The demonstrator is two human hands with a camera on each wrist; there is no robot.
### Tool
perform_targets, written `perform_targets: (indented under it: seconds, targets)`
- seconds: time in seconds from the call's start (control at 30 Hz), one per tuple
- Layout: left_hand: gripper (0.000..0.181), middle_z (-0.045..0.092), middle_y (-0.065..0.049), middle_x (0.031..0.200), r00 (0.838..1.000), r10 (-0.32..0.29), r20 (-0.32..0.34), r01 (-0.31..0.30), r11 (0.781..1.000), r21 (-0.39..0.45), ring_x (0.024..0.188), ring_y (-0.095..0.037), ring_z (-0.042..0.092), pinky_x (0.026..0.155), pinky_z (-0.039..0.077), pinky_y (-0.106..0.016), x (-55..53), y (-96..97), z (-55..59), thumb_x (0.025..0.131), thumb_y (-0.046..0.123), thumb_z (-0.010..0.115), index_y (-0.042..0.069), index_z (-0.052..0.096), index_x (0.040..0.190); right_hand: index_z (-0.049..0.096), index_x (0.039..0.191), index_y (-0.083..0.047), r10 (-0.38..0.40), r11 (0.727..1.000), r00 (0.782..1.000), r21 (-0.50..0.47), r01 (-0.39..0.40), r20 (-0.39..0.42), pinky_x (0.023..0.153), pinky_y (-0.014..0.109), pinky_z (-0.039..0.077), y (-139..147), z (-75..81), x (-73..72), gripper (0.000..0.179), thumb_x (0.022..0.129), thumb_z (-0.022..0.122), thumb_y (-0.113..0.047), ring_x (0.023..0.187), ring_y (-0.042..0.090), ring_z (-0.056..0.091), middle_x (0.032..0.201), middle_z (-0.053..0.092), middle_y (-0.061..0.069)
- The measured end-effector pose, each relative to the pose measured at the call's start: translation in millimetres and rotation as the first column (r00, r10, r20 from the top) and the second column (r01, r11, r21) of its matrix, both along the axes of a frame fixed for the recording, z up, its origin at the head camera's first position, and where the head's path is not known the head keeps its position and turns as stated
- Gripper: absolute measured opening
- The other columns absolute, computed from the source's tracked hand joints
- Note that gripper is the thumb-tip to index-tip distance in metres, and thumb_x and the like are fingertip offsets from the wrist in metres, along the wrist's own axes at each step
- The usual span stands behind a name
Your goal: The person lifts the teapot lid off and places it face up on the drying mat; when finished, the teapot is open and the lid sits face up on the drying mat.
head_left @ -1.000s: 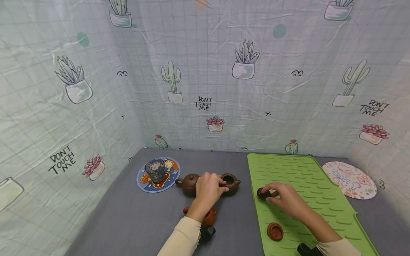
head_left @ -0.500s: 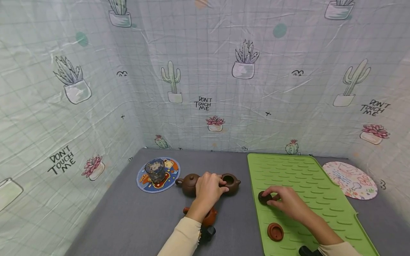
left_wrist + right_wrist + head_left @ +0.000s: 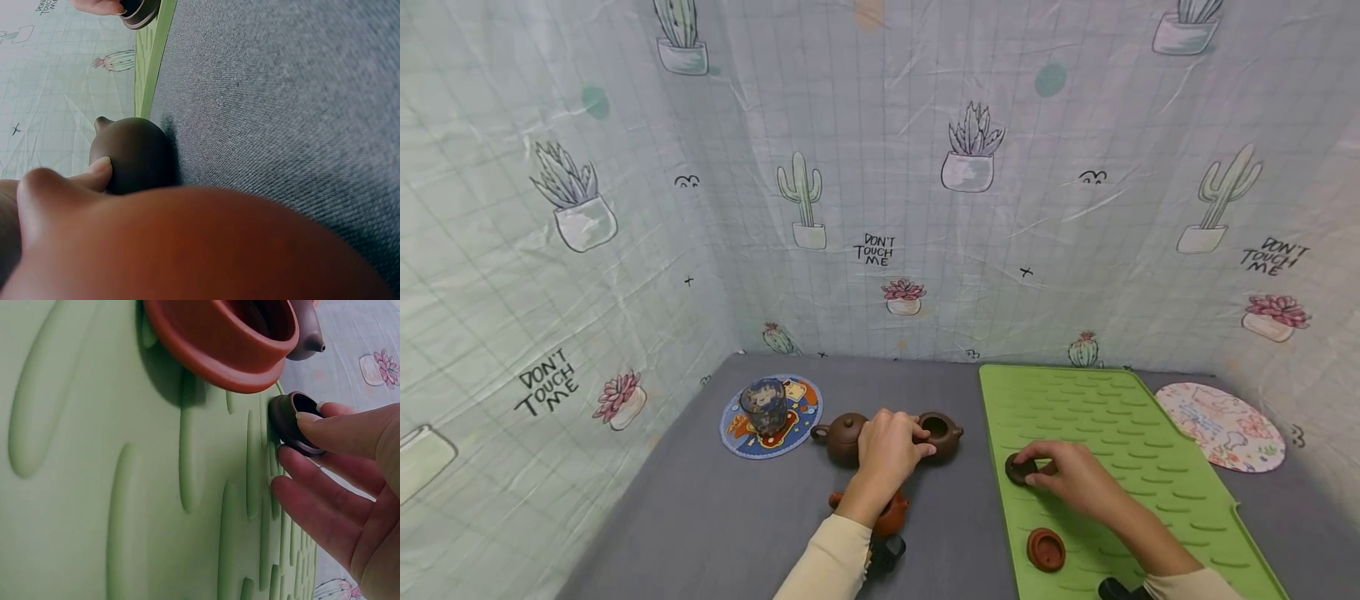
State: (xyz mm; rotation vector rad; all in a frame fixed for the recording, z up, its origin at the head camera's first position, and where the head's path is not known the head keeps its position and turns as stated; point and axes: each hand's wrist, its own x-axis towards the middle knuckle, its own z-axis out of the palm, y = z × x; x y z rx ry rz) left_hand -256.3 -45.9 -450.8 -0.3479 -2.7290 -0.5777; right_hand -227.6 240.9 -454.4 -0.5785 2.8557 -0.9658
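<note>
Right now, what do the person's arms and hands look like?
The left hand and right hand are bare, with no gloves showing. The left sleeve and right sleeve are plain and cream-coloured, and the right one leaves some forearm bare. Near each cuff is a small black gadget, a left gadget and a right gadget.

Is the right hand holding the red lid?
No, the right hand pinches a dark brown lid, while the red lid lies apart from it on the green mat.
</note>
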Motion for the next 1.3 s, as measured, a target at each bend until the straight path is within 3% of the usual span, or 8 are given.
perform_targets:
  seconds: [0.2,0.43,0.83,1.07,1.3]
  targets:
    - [0.023,0.079,0.003,0.114,1.0,0.0,-0.005,0.0,1.0,0.009,0.09,-0.018,0.074,0.053,0.047,-0.02,2.6,0.3,-3.5,0.071,0.037,0.092,0.025,0.086,0.09,0.074,0.106,-0.012,0.016,1.0,1.0,-0.006,-0.016,-0.011,0.066,0.02,0.056,1.1,-2.6,1.2,0.023,0.085,0.08,-0.007,0.079,0.013,0.075,0.114,0.076,0.016]
    - [0.023,0.079,0.004,0.114,1.0,0.005,0.01,-0.005,1.0,0.003,0.09,-0.02,0.074,0.058,0.051,-0.023,3.3,1.0,-6.5,0.071,0.038,0.092,0.026,0.086,0.09,0.073,0.107,-0.01,0.028,0.998,0.999,-0.049,-0.026,0.038,0.059,0.022,0.054,2.2,-5.6,2.2,0.022,0.086,0.078,-0.005,0.075,0.01,0.073,0.116,0.075,0.021]
    - [0.024,0.079,0.004,0.114,1.0,0.007,0.013,-0.007,1.0,0.003,0.088,-0.019,0.074,0.053,0.047,-0.02,-0.7,1.0,-2.0,0.072,0.038,0.091,0.026,0.086,0.092,0.072,0.11,-0.005,0.016,0.996,0.997,-0.089,-0.008,0.079,0.051,0.025,0.053,0.4,-1.4,0.4,0.022,0.089,0.075,-0.003,0.064,0.006,0.067,0.119,0.072,0.028]
    - [0.023,0.079,0.003,0.114,1.0,0.006,0.005,-0.006,1.0,0.01,0.088,-0.02,0.074,0.054,0.048,-0.022,-1.1,1.5,-0.8,0.072,0.037,0.091,0.025,0.086,0.092,0.071,0.11,-0.004,0.016,0.994,0.993,-0.105,-0.003,0.12,0.051,0.027,0.054,1.5,3.2,-1.6,0.021,0.089,0.074,-0.003,0.068,0.01,0.069,0.12,0.071,0.03]
    - [0.023,0.079,0.003,0.116,1.0,0.012,0.011,-0.012,1.0,0.009,0.089,-0.021,0.074,0.054,0.047,-0.022,-0.5,1.3,-1.3,0.072,0.037,0.092,0.025,0.086,0.091,0.07,0.107,-0.004,0.022,0.994,0.994,-0.107,-0.011,0.111,0.049,0.026,0.053,0.0,2.9,-1.7,0.02,0.088,0.076,-0.002,0.064,0.009,0.069,0.118,0.072,0.029]
